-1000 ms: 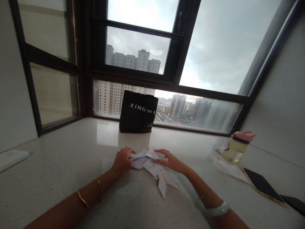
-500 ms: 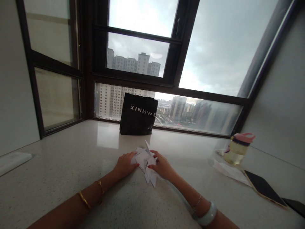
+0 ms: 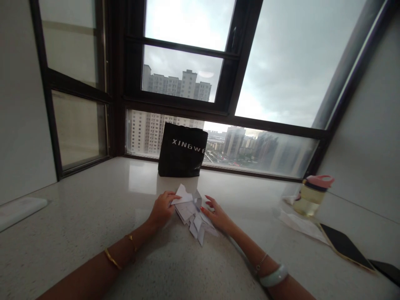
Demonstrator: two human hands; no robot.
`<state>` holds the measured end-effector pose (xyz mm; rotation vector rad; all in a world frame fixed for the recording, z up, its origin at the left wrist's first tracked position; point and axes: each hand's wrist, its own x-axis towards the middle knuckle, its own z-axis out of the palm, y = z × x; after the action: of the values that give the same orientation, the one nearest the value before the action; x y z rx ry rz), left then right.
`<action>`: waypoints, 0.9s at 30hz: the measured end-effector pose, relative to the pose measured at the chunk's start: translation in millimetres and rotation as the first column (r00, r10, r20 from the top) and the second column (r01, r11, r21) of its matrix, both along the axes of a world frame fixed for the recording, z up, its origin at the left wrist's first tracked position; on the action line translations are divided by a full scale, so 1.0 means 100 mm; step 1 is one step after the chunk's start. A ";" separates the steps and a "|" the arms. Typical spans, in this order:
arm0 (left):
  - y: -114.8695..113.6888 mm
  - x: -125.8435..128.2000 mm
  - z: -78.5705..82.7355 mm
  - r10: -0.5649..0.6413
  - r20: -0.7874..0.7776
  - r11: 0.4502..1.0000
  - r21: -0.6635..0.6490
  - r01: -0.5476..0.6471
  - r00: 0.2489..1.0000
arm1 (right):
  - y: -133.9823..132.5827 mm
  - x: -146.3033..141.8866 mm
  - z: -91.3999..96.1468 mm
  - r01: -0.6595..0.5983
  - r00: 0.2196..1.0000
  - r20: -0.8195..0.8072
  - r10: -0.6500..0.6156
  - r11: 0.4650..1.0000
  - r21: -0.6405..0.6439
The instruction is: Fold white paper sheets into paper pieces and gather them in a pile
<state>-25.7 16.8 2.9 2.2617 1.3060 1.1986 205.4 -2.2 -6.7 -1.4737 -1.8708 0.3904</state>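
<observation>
A loose heap of white folded paper pieces (image 3: 191, 213) lies on the pale stone counter (image 3: 93, 216) in front of me. My left hand (image 3: 161, 209) pinches the left side of the heap, lifting one white piece at its top. On the right, my right hand (image 3: 216, 215) rests against the heap with its fingers spread and stretched out, red nails showing. Gold bangles circle my left wrist, a pale green bangle my right.
A black bag with white lettering (image 3: 182, 150) stands behind the heap at the window. At the right are a pink-lidded bottle (image 3: 311, 196), a white sheet (image 3: 301, 225) and a dark phone (image 3: 345, 247). A white flat object (image 3: 17, 209) lies far left.
Both hands pushed the spread-out paper pieces together into a tighter heap. The left hand now raises one piece, and the right hand's fingers have opened out beside the heap.
</observation>
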 end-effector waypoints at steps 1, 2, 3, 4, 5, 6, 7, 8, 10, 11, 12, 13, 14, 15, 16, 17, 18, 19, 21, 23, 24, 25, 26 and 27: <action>-0.02 0.00 0.01 -0.012 -0.013 1.000 -0.024 0.012 1.000 | -0.01 -0.03 -0.01 -0.016 1.000 0.027 0.017 1.000 -0.021; -0.04 0.00 0.02 -0.036 -0.017 0.998 -0.045 0.035 0.999 | -0.03 -0.07 -0.01 -0.038 0.997 0.064 0.040 0.998 -0.044; -0.05 0.00 0.03 -0.067 -0.013 0.996 -0.060 0.066 0.998 | -0.03 -0.12 -0.01 -0.064 0.992 0.108 0.071 0.996 -0.066; -0.07 0.00 0.04 -0.097 0.000 0.993 -0.068 0.097 0.995 | -0.04 -0.17 0.00 -0.094 0.983 0.152 0.106 0.992 -0.083; -0.08 0.00 0.04 -0.119 0.017 0.990 -0.071 0.119 0.993 | -0.03 -0.22 0.01 -0.126 0.971 0.191 0.142 0.988 -0.090; -0.08 0.00 0.04 -0.127 0.035 0.989 -0.070 0.129 0.991 | -0.02 -0.27 0.02 -0.159 0.960 0.217 0.174 0.984 -0.086; -0.08 0.01 0.04 -0.124 0.056 0.989 -0.069 0.128 0.991 | 0.00 -0.32 0.02 -0.189 0.951 0.234 0.202 0.979 -0.077; -0.07 0.01 0.03 -0.113 0.084 0.991 -0.068 0.118 0.990 | 0.03 -0.35 0.02 -0.214 0.944 0.244 0.224 0.975 -0.066; -0.02 0.02 -0.01 -0.064 0.154 0.995 -0.069 0.076 0.986 | 0.06 -0.39 0.01 -0.242 0.936 0.249 0.247 0.969 -0.049; 0.00 0.03 -0.03 -0.035 0.190 0.996 -0.073 0.049 0.981 | 0.08 -0.40 -0.01 -0.247 0.935 0.249 0.251 0.968 -0.046; 0.03 0.04 -0.06 -0.006 0.224 0.996 -0.081 0.025 0.975 | 0.08 -0.39 -0.02 -0.250 0.935 0.249 0.253 0.967 -0.043; 0.06 0.05 -0.09 0.020 0.255 0.996 -0.092 0.003 0.967 | 0.07 -0.38 -0.03 -0.253 0.934 0.251 0.255 0.967 -0.041; 0.09 0.06 -0.13 0.045 0.283 0.994 -0.107 -0.015 0.958 | 0.06 -0.37 -0.04 -0.255 0.933 0.254 0.256 0.966 -0.039; 0.12 0.07 -0.16 0.067 0.308 0.992 -0.125 -0.029 0.949 | 0.05 -0.36 -0.05 -0.254 0.932 0.258 0.255 0.967 -0.039; 0.14 0.08 -0.19 0.087 0.329 0.989 -0.145 -0.040 0.940 | 0.03 -0.35 -0.06 -0.249 0.931 0.264 0.251 0.968 -0.040; 0.16 0.09 -0.22 0.105 0.349 0.985 -0.164 -0.050 0.931 | 0.01 -0.34 -0.06 -0.243 0.931 0.271 0.246 0.969 -0.044; 0.17 0.11 -0.24 0.122 0.367 0.982 -0.181 -0.058 0.922 | -0.01 -0.34 -0.06 -0.235 0.929 0.281 0.240 0.971 -0.050; 0.18 0.11 -0.26 0.136 0.384 0.979 -0.196 -0.064 0.913 | -0.03 -0.34 -0.06 -0.228 0.927 0.293 0.235 0.972 -0.057; 0.20 0.13 -0.27 0.160 0.414 0.972 -0.224 -0.070 0.896 | -0.05 -0.34 -0.05 -0.220 0.919 0.317 0.233 0.973 -0.077; 0.20 0.14 -0.27 0.176 0.436 0.966 -0.249 -0.070 0.883 | -0.05 -0.33 -0.05 -0.216 0.911 0.339 0.236 0.972 -0.098; 0.20 0.15 -0.27 0.181 0.443 0.964 -0.258 -0.068 0.878 | -0.05 -0.33 -0.05 -0.215 0.906 0.348 0.239 0.971 -0.109; 0.20 0.15 -0.27 0.185 0.448 0.962 -0.265 -0.067 0.875 | -0.05 -0.33 -0.05 -0.214 0.902 0.356 0.243 0.970 -0.120; 0.19 0.15 -0.27 0.187 0.452 0.961 -0.269 -0.067 0.872 | -0.05 -0.33 -0.05 -0.212 0.899 0.363 0.245 0.969 -0.130; 0.19 0.15 -0.26 0.189 0.455 0.960 -0.271 -0.067 0.870 | -0.05 -0.33 -0.05 -0.210 0.896 0.369 0.247 0.968 -0.140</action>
<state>-10.5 36.2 -23.5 1.5860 1.3278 1.4310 172.5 -7.3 -11.4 -1.4762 -2.3827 0.3207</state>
